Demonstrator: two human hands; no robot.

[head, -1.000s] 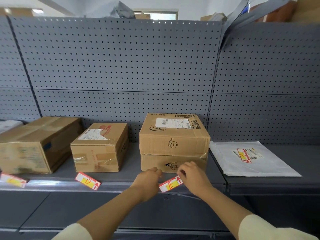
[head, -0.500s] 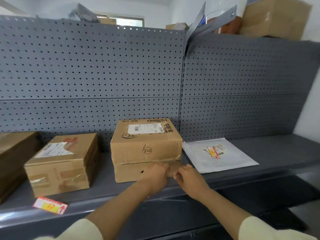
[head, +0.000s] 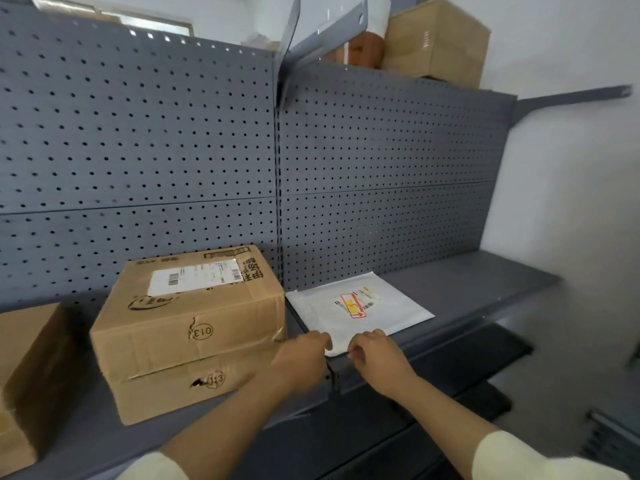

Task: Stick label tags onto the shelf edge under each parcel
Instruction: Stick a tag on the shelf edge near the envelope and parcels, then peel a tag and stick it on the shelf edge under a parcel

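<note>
Since a second ago, both hands have moved right, from the brown cardboard box marked 013 (head: 187,327) to the near edge of the flat white plastic mailer (head: 322,317) on the grey metal shelf (head: 467,292). The left hand (head: 304,358) and right hand (head: 377,356) curl their fingers at that edge; whether they pinch anything cannot be told. A red-and-yellow label tag (head: 353,304) lies on the mailer.

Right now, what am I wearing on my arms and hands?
Left hand and right hand are bare: no gloves, no ring or watch showing. Forearms are uncovered; a cream left sleeve and right sleeve end near the elbows.
</note>
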